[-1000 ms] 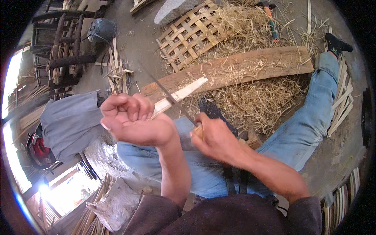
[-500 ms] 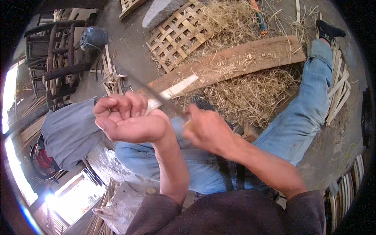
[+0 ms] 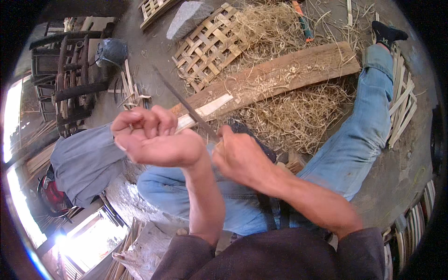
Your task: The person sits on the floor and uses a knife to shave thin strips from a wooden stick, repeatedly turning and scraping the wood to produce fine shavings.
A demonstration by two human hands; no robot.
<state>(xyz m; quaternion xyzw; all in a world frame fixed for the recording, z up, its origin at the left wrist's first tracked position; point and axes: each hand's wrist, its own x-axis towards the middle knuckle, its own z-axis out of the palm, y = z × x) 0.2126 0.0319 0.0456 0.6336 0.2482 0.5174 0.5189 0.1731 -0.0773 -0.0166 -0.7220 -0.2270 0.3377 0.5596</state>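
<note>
My left hand (image 3: 161, 140) is turned palm up, its fingers curled round one end of a pale, flat bamboo strip (image 3: 215, 104). The strip's other end rests on a wooden board (image 3: 298, 65) dotted with small shavings. My right hand (image 3: 242, 156) is closed on a knife, whose handle is hidden in the fist. Its long, dark blade (image 3: 178, 95) slants up to the left and crosses over the strip, just beyond my left fingers. Whether the edge touches the strip I cannot tell.
Curly shavings (image 3: 298, 119) lie on both sides of the board. Beyond it are a woven bamboo panel (image 3: 210, 44), a grey stone (image 3: 189, 18) and an orange-and-green tool (image 3: 303, 21). My jeans-clad leg (image 3: 359, 121) stretches out right, beside more strips (image 3: 403, 100). A dark rack (image 3: 74, 88) stands left.
My right hand has shifted slightly left and lower with the knife. The blade, blurred before, now shows sharply across the strip. My left hand keeps its hold, nearly in place.
</note>
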